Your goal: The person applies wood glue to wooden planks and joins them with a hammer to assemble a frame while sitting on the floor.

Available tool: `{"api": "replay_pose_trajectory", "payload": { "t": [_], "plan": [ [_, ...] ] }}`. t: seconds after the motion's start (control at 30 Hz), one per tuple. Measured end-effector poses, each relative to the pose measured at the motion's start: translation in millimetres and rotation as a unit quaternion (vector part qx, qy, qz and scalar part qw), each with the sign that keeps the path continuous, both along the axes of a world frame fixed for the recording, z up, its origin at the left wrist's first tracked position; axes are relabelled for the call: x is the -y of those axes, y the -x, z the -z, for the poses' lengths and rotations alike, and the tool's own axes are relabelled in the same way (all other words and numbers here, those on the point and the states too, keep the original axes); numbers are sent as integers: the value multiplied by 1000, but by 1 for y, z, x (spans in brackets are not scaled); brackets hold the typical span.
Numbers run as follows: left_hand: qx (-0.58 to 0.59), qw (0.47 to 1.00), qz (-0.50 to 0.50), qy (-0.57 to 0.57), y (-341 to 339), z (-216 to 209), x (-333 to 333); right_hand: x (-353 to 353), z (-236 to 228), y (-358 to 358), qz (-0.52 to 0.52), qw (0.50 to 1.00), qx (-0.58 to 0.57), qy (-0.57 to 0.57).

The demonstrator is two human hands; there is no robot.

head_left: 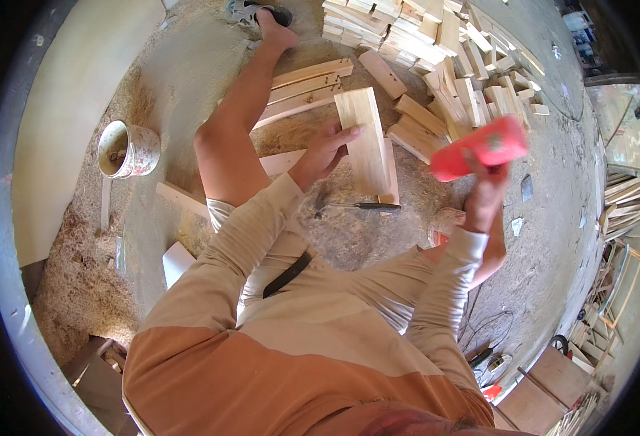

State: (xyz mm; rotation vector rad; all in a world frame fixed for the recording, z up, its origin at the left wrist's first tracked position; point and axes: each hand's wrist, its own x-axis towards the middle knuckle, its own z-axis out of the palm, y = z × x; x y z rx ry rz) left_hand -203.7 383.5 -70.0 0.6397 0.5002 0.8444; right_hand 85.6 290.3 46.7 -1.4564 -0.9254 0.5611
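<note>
My left hand (325, 154) grips a flat, pale wooden board (363, 138) by its left edge, thumb on top, holding it tilted above the floor. Behind its right side, another narrow wooden piece (390, 171) shows. My right hand (486, 192) is wrapped around a red, bottle-like cylinder (480, 149), raised to the right of the board and slightly blurred. Its exact kind is hard to make out. Below the board lies a dark-handled slim tool (378, 206) on the dusty floor between my legs.
Several wooden strips (302, 87) lie beyond my left leg. Stacked wood blocks (407, 33) spread across the far right. A dirty white bucket (145, 151) stands at left among sawdust. Cables (490, 330) lie near my right side, and a pale panel (73, 131) leans at far left.
</note>
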Motion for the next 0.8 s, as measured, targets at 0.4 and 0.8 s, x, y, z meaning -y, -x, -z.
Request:
{"api": "replay_pose_trajectory", "payload": {
  "t": [0.4, 0.8],
  "plan": [
    [-152, 981, 1, -119, -7, -24, 15, 22, -85, 58, -48, 993, -47, -92],
    [-244, 904, 43, -349, -16, -26, 28, 20, -84, 81, -78, 961, -150, -218]
  ]
}}
